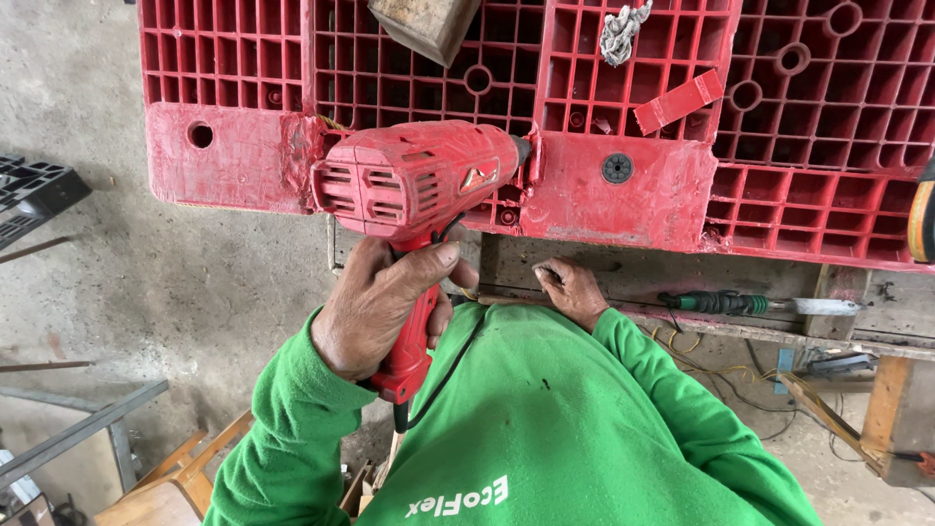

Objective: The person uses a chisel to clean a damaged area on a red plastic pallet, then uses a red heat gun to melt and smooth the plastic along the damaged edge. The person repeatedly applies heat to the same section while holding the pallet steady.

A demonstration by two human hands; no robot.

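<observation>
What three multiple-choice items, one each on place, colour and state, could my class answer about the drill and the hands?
1. Where does the drill point?
A. at the pallet
B. at the floor
C. at the chair

2. What colour is the drill?
A. blue
B. red
C. yellow

3. What is the right hand doing?
A. gripping the drill
B. holding the screwdriver
C. resting empty on the bench

Answers: 1 A, its nose meets the pallet's edge. 2 B, body and handle are red. 3 C, it holds nothing; the left hand grips the drill.
</observation>
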